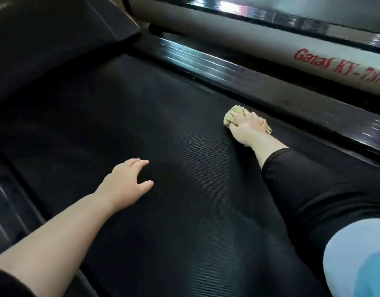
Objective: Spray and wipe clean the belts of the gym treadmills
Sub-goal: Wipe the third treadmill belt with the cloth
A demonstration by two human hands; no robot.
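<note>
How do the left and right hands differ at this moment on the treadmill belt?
The right hand presses a yellowish cloth onto the belt beside the side rail; the left hand holds nothing, fingers spread mid-belt. The right arm's black sleeve reaches near the wrist; the left forearm is bare. Both are palm-down over the belt.

Two bare hands: left hand (124, 181), right hand (248, 125). One crumpled yellow-green cloth (231, 115) under the right palm. One black ribbed treadmill belt (142, 125) beneath it.
</note>
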